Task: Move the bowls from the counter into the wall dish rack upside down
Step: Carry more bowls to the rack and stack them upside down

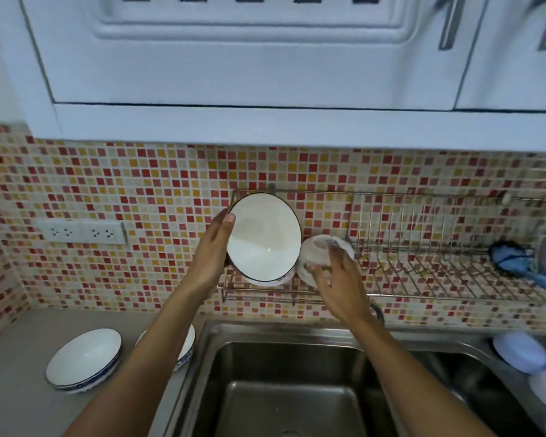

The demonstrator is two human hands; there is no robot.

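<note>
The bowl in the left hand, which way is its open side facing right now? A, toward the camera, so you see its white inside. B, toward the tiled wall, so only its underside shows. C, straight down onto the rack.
A: the bowl is tipped on edge in the left hand in front of the rack, and its plain white inside and dark rim face the camera.

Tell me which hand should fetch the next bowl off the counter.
Probably left, once free. The two white blue-rimmed bowls sit on the grey counter on the left hand's side; the right hand is across the steel sink.
</note>
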